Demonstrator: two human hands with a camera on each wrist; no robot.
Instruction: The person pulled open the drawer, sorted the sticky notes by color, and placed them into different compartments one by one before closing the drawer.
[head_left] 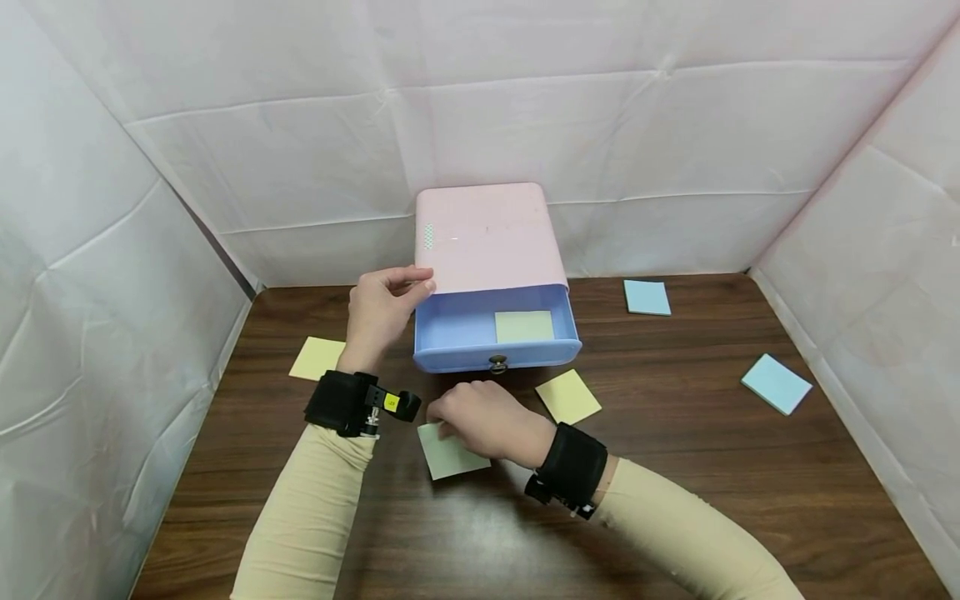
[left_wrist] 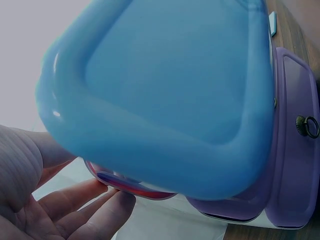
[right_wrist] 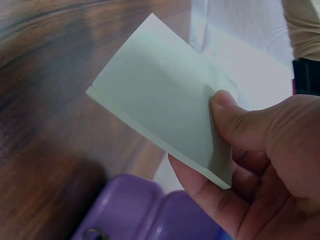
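Note:
A pink box (head_left: 487, 237) stands at the back of the brown table (head_left: 675, 467), and its blue drawer (head_left: 450, 329) is pulled out. One green note pad (head_left: 523, 326) lies inside the drawer. My left hand (head_left: 384, 308) rests on the box's front left corner, fingers straight against its side (left_wrist: 75, 200). In front of the drawer, my right hand (head_left: 483, 418) pinches a green note pad (head_left: 448, 454) between thumb and fingers (right_wrist: 227, 107). The wrist view shows the pad (right_wrist: 160, 100) tilted above the wood.
Yellow note pads lie at the left (head_left: 318, 358) and just right of my right hand (head_left: 568, 396). Two blue pads lie at the back right (head_left: 647, 297) and far right (head_left: 776, 383). White sheeting walls (head_left: 112, 292) enclose the table on three sides.

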